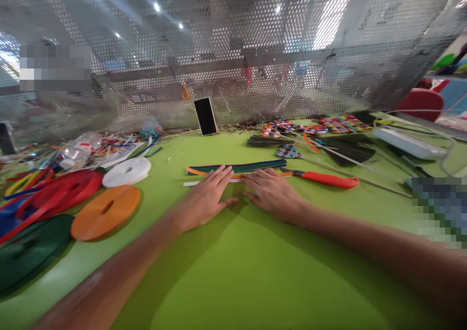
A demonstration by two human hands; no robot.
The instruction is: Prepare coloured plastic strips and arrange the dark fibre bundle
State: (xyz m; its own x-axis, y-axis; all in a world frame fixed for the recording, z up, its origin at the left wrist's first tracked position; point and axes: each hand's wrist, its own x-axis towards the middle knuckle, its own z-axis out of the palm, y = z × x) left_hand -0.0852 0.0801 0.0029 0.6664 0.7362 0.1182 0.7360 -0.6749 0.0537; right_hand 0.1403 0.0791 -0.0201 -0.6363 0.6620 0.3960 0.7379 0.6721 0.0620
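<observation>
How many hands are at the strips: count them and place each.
2: the left hand is at the left part of the strips, the right hand at the right part. Neither is hidden.

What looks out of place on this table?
Far left, scraps lie jumbled beside a clear plastic bottle that seems tipped over. By the left hand, the orange strip slants instead of lining up with the white strip.
</observation>
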